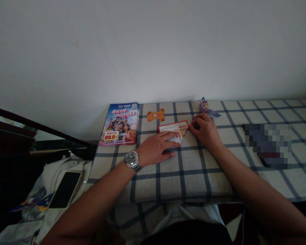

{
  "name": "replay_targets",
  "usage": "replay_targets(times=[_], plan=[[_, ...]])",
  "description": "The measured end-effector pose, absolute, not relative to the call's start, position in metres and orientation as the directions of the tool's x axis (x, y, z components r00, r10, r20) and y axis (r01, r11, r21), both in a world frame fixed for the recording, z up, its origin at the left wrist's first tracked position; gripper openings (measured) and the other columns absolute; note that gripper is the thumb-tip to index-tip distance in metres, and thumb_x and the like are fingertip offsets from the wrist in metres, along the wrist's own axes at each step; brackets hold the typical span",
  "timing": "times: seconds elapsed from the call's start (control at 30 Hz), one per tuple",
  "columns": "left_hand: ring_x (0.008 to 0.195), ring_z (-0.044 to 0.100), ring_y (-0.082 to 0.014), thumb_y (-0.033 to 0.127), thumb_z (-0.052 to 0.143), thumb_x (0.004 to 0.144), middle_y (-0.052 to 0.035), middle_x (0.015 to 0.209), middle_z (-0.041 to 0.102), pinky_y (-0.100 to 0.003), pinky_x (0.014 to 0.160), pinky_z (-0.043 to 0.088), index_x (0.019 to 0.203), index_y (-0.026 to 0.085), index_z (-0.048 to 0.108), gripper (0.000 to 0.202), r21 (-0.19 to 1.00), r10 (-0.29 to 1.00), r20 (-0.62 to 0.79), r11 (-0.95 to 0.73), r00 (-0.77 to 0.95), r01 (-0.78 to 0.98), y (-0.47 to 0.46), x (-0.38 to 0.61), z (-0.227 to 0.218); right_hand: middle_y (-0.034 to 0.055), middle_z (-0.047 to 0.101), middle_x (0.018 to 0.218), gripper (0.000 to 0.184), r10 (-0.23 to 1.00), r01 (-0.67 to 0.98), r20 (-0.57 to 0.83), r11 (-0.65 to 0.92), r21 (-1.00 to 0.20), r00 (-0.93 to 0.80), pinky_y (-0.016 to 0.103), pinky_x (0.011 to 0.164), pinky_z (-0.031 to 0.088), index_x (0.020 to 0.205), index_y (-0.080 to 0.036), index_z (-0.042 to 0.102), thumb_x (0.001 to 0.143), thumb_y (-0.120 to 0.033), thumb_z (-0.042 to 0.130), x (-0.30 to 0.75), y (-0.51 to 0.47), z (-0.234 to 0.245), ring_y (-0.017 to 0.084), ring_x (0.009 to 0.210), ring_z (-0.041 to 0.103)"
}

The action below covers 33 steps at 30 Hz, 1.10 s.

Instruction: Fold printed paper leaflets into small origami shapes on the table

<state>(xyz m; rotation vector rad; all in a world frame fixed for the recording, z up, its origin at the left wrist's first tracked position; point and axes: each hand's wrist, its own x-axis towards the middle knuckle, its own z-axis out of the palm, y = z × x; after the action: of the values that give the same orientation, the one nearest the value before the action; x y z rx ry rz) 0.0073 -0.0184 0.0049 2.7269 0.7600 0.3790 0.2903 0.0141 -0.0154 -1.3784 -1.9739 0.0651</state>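
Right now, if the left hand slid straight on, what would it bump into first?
Probably the right hand, beside the right end of the card under the left hand, though depth is hard to judge.

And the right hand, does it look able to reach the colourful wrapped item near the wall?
Probably yes: the wrapped item lies just beyond the right hand, with nothing visible between them, although that hand is now at the corner of the card.

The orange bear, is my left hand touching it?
Apart. The head view shows checked tablecloth between the left hand and the orange bear.
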Motion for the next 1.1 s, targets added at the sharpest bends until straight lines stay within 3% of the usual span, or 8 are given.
replay_targets(times=[0.13, 0.4, 0.63, 1.1], plan=[[0.147, 0.047, -0.0281, 0.043, 0.063, 0.102, -0.0085, 0.16, 0.048, -0.05, 0.122, 0.045, 0.138, 0.029, 0.065, 0.038, 0.34, 0.529, 0.195, -0.826, 0.826, 0.449, -0.018, 0.007, 0.004, 0.0102, 0.067, 0.106, 0.004, 0.813, 0.765, 0.54, 0.486, -0.423, -0.218, 0.044, 0.084, 0.058, 0.09, -0.022, 0.069, 0.094, -0.023, 0.068, 0.292, 0.01, -0.014, 0.027, 0.096, 0.068], [0.15, 0.044, -0.0291, 0.043, 0.066, 0.1, -0.0082, 0.162, 0.047, -0.052, 0.124, 0.042, 0.14, 0.031, 0.065, 0.041, 0.353, 0.517, 0.181, -0.828, 0.837, 0.435, -0.017, 0.007, 0.006, 0.0089, 0.072, 0.109, 0.005, 0.718, 0.592, 0.492, 0.691, -0.415, -0.493, 0.044, 0.09, 0.06, 0.101, -0.024, 0.072, 0.098, -0.027, 0.069, 0.287, 0.005, -0.018, 0.026, 0.102, 0.07], [0.152, 0.042, -0.0282, 0.043, 0.065, 0.101, -0.0069, 0.164, 0.046, -0.051, 0.126, 0.04, 0.139, 0.031, 0.066, 0.04, 0.381, 0.517, 0.164, -0.819, 0.84, 0.43, -0.015, 0.004, 0.007, 0.009, 0.072, 0.107, 0.006, 0.719, 0.605, 0.452, 0.692, -0.393, -0.529, 0.041, 0.086, 0.06, 0.098, -0.023, 0.073, 0.098, -0.028, 0.069, 0.285, 0.002, -0.015, 0.025, 0.097, 0.07], [0.15, 0.044, -0.0278, 0.041, 0.065, 0.101, -0.0058, 0.162, 0.049, -0.052, 0.123, 0.043, 0.137, 0.032, 0.066, 0.037, 0.39, 0.529, 0.163, -0.81, 0.833, 0.438, -0.015, 0.005, 0.008, 0.0091, 0.07, 0.112, 0.008, 0.759, 0.626, 0.4, 0.651, -0.43, -0.514, 0.043, 0.092, 0.058, 0.1, -0.026, 0.073, 0.094, -0.031, 0.072, 0.284, -0.001, -0.014, 0.027, 0.103, 0.069]])
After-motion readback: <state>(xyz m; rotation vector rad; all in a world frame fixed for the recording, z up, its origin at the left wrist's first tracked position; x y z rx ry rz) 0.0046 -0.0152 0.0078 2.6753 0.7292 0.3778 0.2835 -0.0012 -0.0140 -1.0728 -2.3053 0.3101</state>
